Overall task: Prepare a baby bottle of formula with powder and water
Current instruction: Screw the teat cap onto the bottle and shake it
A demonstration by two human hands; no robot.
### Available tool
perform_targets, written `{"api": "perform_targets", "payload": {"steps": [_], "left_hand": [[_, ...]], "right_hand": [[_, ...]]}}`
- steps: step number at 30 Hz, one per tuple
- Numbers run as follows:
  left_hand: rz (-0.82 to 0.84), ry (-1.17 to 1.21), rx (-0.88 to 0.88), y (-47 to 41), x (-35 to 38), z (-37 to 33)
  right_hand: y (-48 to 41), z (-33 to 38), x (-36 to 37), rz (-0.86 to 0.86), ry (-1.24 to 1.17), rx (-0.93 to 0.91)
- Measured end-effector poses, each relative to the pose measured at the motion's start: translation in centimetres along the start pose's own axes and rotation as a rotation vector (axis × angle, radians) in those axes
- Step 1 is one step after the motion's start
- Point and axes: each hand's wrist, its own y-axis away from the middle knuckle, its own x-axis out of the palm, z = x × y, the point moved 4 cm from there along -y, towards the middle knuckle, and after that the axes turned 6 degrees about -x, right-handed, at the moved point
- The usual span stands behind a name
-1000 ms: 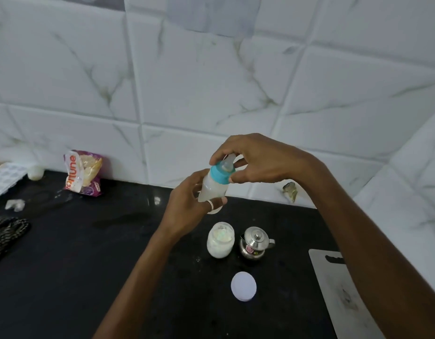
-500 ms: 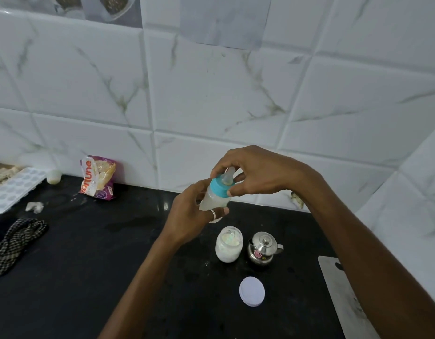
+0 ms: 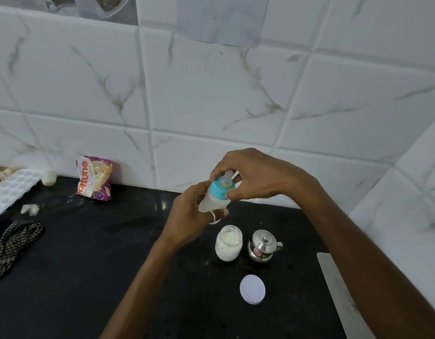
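Observation:
A small baby bottle [image 3: 215, 200] with cloudy white liquid is held tilted above the black counter [image 3: 89, 265]. My left hand [image 3: 189, 216] grips its body from the left. My right hand [image 3: 253, 177] curls over the top, fingers and thumb pinching the blue collar [image 3: 220, 190] around the clear teat. Below stand an open jar of white powder [image 3: 228, 243] with a scoop inside, a small steel pot with lid [image 3: 262, 245], and the jar's white lid [image 3: 252, 288] lying flat.
A purple snack packet [image 3: 95, 178] leans on the tiled wall at left. Further left are a white ice tray [image 3: 9, 189], a checked cloth [image 3: 12, 243] and a small white object [image 3: 49, 177]. A white board [image 3: 338, 289] lies at the right edge.
The view has tilted upward, so everything sits lower in frame. The bottle has tipped so the teat faces me more, and both hands keep their hold.

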Motion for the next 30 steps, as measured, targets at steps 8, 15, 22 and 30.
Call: {"api": "perform_targets", "payload": {"steps": [8,15,22,30], "left_hand": [[-0.017,0.038,0.005,0.2,0.1,0.1],[-0.074,0.082,0.040,0.6,-0.1,-0.4],[-0.072,0.050,0.043,0.5,0.0,-0.1],[-0.123,0.053,0.056,0.7,0.1,-0.1]], "right_hand": [[0.1,-0.2,0.1,-0.050,0.021,0.027],[-0.2,-0.6,1.0,-0.159,0.073,0.102],[0.3,0.3,0.8,-0.069,0.058,0.081],[0.2,1.0,1.2,-0.112,0.172,0.104]]}}
